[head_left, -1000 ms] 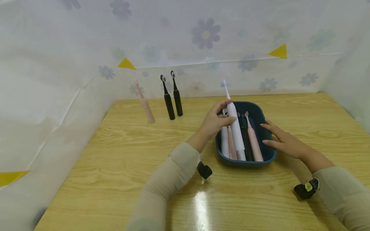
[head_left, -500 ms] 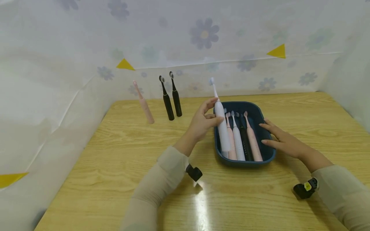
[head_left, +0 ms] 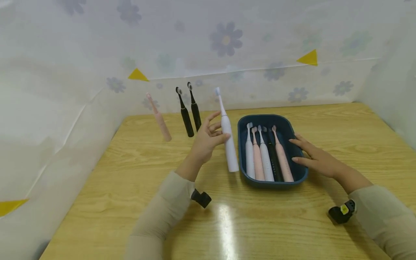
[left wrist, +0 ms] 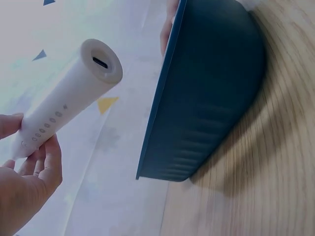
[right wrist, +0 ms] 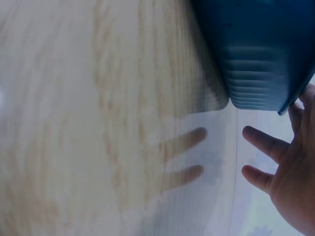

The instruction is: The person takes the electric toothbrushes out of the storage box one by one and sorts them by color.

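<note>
Between its thumb and fingers my left hand [head_left: 206, 139] pinches a white electric toothbrush [head_left: 229, 144], brush head up and slightly tilted, just left of the dark blue bin. In the left wrist view the toothbrush's base [left wrist: 102, 61] faces the camera, showing a dark slot, with a row of button marks along the handle. My right hand [head_left: 320, 159] rests with extended fingers on the right rim of the bin [head_left: 273, 185]. Inside the bin several electric toothbrushes lie side by side: white, pink [head_left: 258, 160], white, black [head_left: 275, 162] and pink.
Back left on the wooden table [head_left: 130, 202], a pink toothbrush [head_left: 162, 124] and two black toothbrushes, one nearer [head_left: 186, 121] and one farther [head_left: 195, 112], stand upright. A flowered white cloth [head_left: 253, 47] hangs behind the table.
My left hand has lifted the white toothbrush out from over the bin and carried it left, past the bin's rim. The right hand has stayed at the bin.
</note>
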The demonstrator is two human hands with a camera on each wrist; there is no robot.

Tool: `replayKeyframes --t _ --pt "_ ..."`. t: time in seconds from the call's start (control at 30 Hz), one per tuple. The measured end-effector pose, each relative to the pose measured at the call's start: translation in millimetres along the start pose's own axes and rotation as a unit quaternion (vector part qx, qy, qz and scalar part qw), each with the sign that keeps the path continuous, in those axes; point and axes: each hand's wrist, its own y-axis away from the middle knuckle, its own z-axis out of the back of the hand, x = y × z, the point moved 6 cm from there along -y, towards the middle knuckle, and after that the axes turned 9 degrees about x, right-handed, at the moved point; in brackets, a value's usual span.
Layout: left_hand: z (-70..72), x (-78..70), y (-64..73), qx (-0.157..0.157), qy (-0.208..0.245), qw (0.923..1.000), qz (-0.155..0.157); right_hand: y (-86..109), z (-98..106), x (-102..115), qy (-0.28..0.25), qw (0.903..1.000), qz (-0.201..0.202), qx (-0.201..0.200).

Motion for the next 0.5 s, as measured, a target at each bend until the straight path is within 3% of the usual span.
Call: replayKeyframes --t 0.5 --pt "45.3 -6.1 26.4 -0.042 -0.031 0.9986 0.006 -0.1 -1 1 -0.006 0.9999 -0.004 -0.009"
